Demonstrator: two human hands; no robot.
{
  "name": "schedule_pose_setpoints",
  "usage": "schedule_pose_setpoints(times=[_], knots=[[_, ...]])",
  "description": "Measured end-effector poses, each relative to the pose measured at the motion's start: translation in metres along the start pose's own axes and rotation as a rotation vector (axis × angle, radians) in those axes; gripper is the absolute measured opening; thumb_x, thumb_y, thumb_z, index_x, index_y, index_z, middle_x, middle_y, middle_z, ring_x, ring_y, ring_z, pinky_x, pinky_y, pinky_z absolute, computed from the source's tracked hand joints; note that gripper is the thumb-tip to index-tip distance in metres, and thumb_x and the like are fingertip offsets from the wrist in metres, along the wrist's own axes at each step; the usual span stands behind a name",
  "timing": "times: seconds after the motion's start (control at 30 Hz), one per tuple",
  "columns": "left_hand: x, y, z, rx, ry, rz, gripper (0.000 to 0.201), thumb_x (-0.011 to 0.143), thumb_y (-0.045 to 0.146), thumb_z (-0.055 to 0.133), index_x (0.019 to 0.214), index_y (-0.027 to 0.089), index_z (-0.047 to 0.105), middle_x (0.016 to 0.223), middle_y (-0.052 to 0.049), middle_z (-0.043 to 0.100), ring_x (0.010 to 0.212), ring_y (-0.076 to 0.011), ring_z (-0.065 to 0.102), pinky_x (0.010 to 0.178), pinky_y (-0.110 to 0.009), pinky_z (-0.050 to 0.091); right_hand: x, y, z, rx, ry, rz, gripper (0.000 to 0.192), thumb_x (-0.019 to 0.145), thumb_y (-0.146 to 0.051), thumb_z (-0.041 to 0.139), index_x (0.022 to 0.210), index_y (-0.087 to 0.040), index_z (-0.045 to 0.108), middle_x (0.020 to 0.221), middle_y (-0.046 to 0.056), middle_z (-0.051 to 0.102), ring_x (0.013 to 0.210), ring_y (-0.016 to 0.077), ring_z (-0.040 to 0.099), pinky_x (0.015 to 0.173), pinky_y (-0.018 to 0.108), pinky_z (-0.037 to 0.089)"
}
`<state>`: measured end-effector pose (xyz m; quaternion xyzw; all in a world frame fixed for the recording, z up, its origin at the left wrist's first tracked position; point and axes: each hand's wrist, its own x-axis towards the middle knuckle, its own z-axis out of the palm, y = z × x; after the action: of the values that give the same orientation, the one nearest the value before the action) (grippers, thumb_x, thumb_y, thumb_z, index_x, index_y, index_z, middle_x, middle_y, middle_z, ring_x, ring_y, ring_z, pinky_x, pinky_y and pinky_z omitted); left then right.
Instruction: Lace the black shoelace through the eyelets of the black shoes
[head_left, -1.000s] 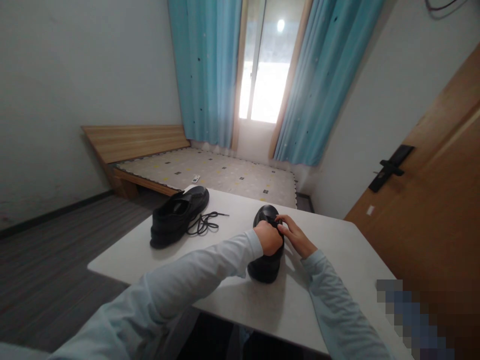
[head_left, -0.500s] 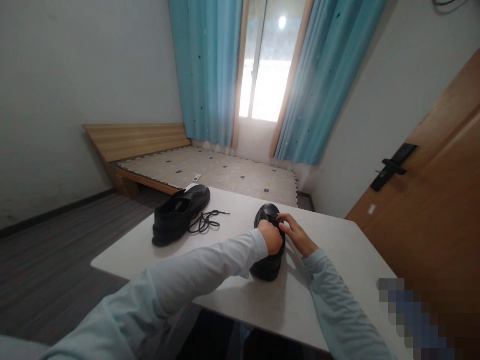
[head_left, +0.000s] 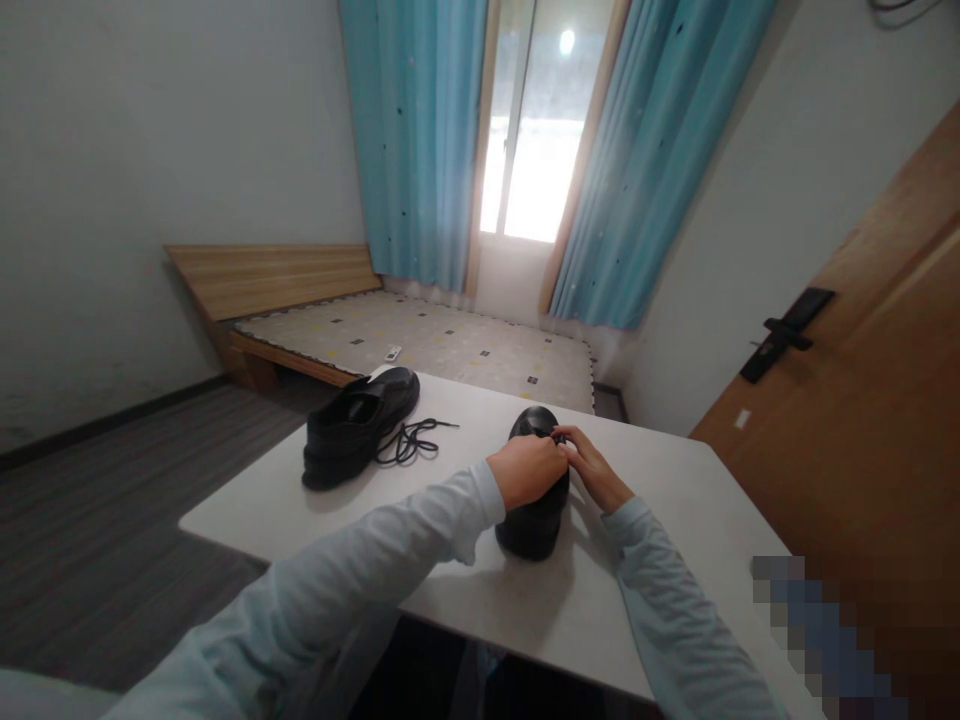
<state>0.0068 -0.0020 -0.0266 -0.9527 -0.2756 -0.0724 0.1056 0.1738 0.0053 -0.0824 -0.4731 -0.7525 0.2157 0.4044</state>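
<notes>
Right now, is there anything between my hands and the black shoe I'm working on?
Nothing visible. The left hand and right hand both rest on top of the near black shoe. The other shoe and its loose lace lie apart, to the left.

Both arms extend forward in pale blue long sleeves, forearms converging toward the centre. Left hand [head_left: 527, 470] curled, knuckles up, fingers bent inward and pinched at the tips. Right hand [head_left: 592, 466] palm-down, fingers stretched leftward, its fingertips [head_left: 564, 437] meeting those of the left hand. Wrists bare beyond the cuffs.
</notes>
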Motion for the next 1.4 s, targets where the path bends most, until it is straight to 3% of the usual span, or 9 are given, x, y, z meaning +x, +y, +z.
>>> schedule_pose_setpoints(times=[0.17,0.37,0.77,0.97,1.13,1.3,1.4], knots=[[-0.003,-0.007,-0.008,-0.085,0.031,-0.085,0.02,0.074,0.012,0.053,0.09,0.008,0.064,0.078,-0.015,0.068,0.075,-0.0243,0.066,0.062,-0.03,0.051,-0.001,0.001,0.002,0.006,0.012,0.021,0.031,0.086,-0.043,0.04,0.108,-0.023,0.052,0.112,0.006,0.055,0.11,0.0219,0.048,0.1,0.04,0.035],[-0.006,-0.01,-0.017,-0.112,0.085,-0.132,0.019,0.078,0.013,0.047,0.091,0.012,0.06,0.086,-0.01,0.068,0.077,-0.0224,0.066,0.064,-0.031,0.052,0.001,0.002,0.002,0.035,0.008,0.061,0.035,0.089,-0.046,0.036,0.109,-0.022,0.051,0.113,0.006,0.054,0.112,0.0205,0.047,0.103,0.04,0.032],[-0.009,-0.011,-0.031,-0.099,0.097,-0.046,0.014,0.083,0.011,0.045,0.091,0.013,0.056,0.085,-0.006,0.063,0.076,-0.0178,0.063,0.066,-0.027,0.05,0.001,-0.003,0.003,0.011,0.022,0.032,0.033,0.089,-0.042,0.036,0.109,-0.021,0.053,0.112,0.007,0.054,0.112,0.0209,0.046,0.102,0.04,0.032],[-0.021,-0.008,-0.049,-0.012,0.135,0.02,0.013,0.087,0.013,0.043,0.095,0.012,0.053,0.087,-0.007,0.059,0.08,-0.0163,0.059,0.071,-0.028,0.048,0.001,0.005,0.005,0.036,0.04,0.029,0.034,0.089,-0.043,0.037,0.111,-0.023,0.053,0.113,0.006,0.054,0.113,0.0208,0.046,0.102,0.039,0.033],[-0.037,-0.001,-0.072,0.009,0.13,0.024,0.011,0.088,0.013,0.041,0.092,0.013,0.052,0.087,-0.006,0.058,0.078,-0.0161,0.057,0.07,-0.028,0.047,0.0,-0.001,0.003,0.016,0.029,0.025,0.032,0.089,-0.041,0.037,0.108,-0.023,0.055,0.111,0.006,0.055,0.112,0.0206,0.047,0.101,0.038,0.035],[-0.062,0.02,-0.097,-0.002,0.155,0.06,0.013,0.088,0.012,0.039,0.092,0.014,0.052,0.088,-0.006,0.056,0.077,-0.0159,0.054,0.067,-0.027,0.046,0.0,-0.005,0.002,-0.015,0.025,-0.003,0.026,0.089,-0.038,0.038,0.104,-0.023,0.054,0.105,0.006,0.054,0.106,0.0203,0.048,0.1,0.04,0.036],[-0.081,0.032,-0.101,-0.037,0.122,0.064,0.016,0.087,0.009,0.039,0.093,0.014,0.053,0.088,-0.006,0.056,0.08,-0.0156,0.053,0.071,-0.027,0.047,0.0,-0.002,0.003,-0.048,0.025,-0.009,0.026,0.089,-0.039,0.038,0.102,-0.023,0.054,0.104,0.005,0.053,0.107,0.0202,0.047,0.101,0.04,0.034]])
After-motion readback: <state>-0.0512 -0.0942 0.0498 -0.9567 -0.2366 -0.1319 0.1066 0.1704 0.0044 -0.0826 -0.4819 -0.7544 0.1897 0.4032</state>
